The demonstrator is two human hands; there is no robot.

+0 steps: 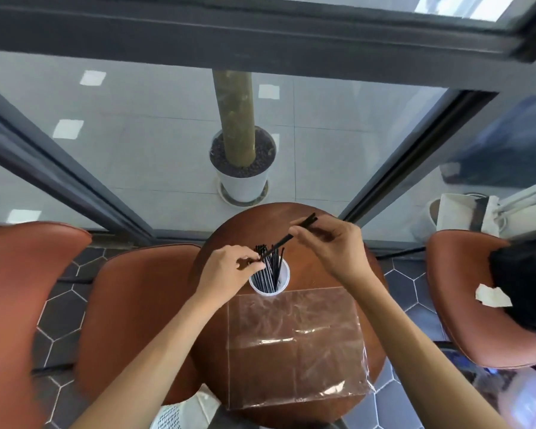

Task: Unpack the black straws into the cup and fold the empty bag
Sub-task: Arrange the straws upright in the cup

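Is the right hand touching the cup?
Apart. Head view: the right hand pinches black straws above the table; bare wood separates it from the cup.

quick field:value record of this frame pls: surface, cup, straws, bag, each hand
surface: small round wooden table
cup: white cup, upright, at the far edge of the bag
straws in cup: bundle of black straws, standing and leaning
straws in hand: a few black straws, slanting down toward the cup
bag: clear plastic bag, flat on the table, looks empty, not folded
left hand: fingers at the straw tops in the cup
right hand: grip pinched on the slanting straws, above the table
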